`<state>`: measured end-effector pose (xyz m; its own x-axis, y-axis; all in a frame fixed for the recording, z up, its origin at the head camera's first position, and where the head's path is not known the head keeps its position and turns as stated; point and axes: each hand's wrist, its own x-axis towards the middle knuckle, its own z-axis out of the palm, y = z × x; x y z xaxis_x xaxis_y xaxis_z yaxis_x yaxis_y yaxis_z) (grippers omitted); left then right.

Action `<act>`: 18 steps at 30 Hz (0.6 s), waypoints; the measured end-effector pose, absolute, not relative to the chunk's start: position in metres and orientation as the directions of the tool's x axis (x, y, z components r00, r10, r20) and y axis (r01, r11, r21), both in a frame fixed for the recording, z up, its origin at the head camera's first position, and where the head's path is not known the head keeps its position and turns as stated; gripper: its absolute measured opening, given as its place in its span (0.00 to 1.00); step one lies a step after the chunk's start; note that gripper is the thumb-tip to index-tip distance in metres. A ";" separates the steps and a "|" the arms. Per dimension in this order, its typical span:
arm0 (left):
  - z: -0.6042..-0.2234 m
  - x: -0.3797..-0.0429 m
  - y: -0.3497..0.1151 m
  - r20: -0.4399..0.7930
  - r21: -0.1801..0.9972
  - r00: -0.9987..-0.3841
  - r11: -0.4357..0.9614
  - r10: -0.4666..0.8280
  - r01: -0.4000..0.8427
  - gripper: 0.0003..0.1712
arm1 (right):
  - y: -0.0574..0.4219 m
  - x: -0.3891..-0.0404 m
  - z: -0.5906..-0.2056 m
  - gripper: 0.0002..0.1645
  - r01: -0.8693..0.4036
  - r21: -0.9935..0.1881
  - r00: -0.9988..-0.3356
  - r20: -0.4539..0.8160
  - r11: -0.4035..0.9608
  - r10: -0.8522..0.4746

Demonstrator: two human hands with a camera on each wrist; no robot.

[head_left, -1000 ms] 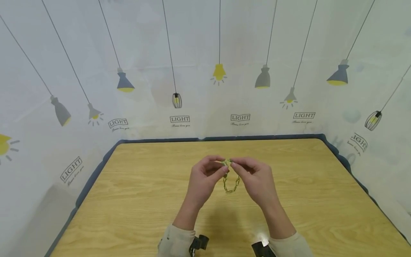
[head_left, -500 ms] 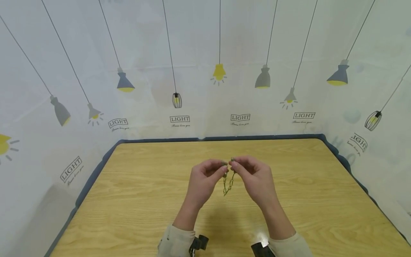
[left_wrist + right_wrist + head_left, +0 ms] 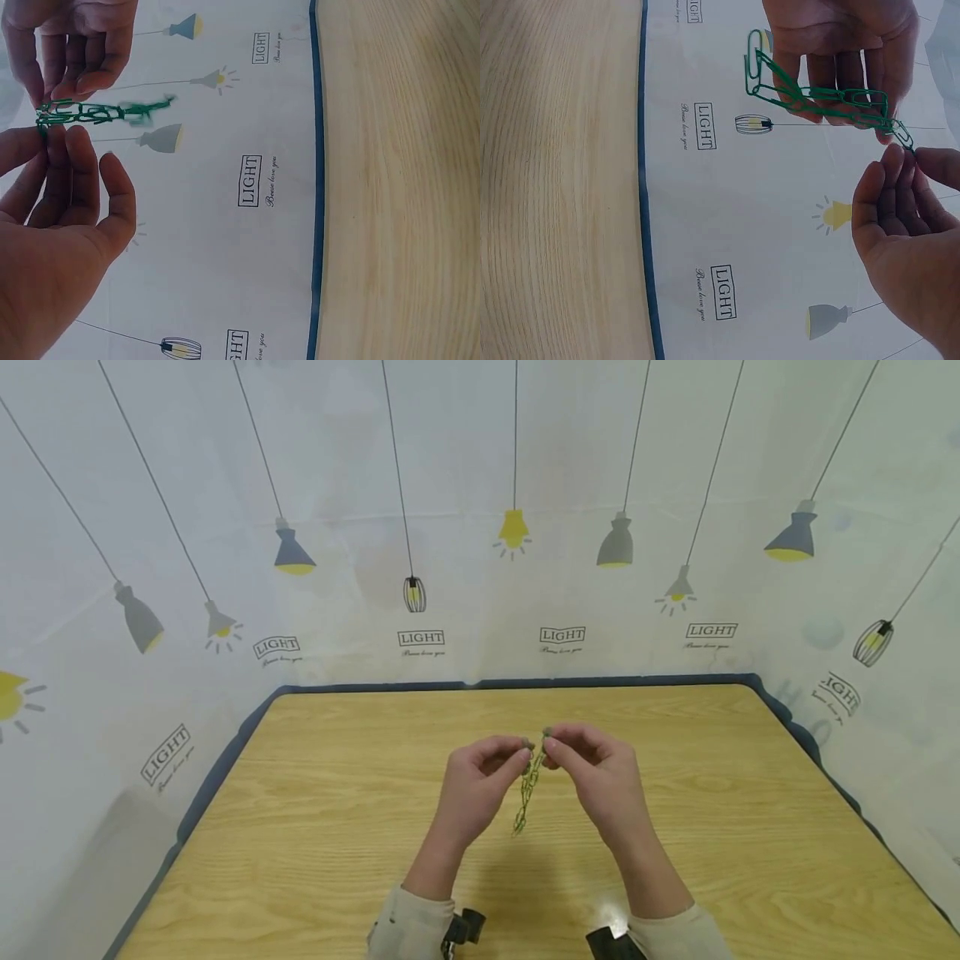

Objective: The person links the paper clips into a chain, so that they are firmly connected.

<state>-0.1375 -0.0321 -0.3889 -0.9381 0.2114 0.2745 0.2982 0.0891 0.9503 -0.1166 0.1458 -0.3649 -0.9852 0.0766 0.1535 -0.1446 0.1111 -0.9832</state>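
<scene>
A chain of linked green paper clips [image 3: 528,787] hangs between my two hands, above the table. In the head view it drops as a narrow, doubled strand, its lower end swung slightly to the left. My left hand [image 3: 468,793] pinches a clip at the top between thumb and fingertips. Close beside it, my right hand [image 3: 603,785] pinches another part of the chain, a small gap separating the fingertips. Separate links of the paper clip chain [image 3: 802,96] show clearly in the right wrist view. Fingertips partly hide the clips being pinched.
The wooden table [image 3: 337,827] stretches below both hands, with a dark blue edging [image 3: 600,681] along its back and sides. Behind it stands a pale wall covering [image 3: 465,460] printed with hanging lamps. Dark wrist-camera mounts [image 3: 467,927] sit at the sleeves.
The chain's wide loop has narrowed into a doubled strand that hangs lower. My right fingertips have drawn slightly away from the left ones; both hands otherwise stay nearly in place.
</scene>
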 end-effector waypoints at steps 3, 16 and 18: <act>-0.387 -0.139 -0.037 0.263 0.953 -0.941 0.092 0.214 0.288 0.14 | 0.147 -0.117 -0.365 0.14 -0.147 -0.983 -0.985 0.156 0.109 0.079; -0.382 -0.141 -0.051 0.295 0.941 -0.937 0.114 0.188 0.319 0.11 | 0.142 -0.118 -0.367 0.12 -0.154 -0.980 -0.985 0.162 0.127 0.058; -0.384 -0.141 -0.049 0.322 0.926 -0.925 0.138 0.200 0.352 0.10 | 0.141 -0.118 -0.368 0.12 -0.156 -0.980 -0.985 0.163 0.124 0.049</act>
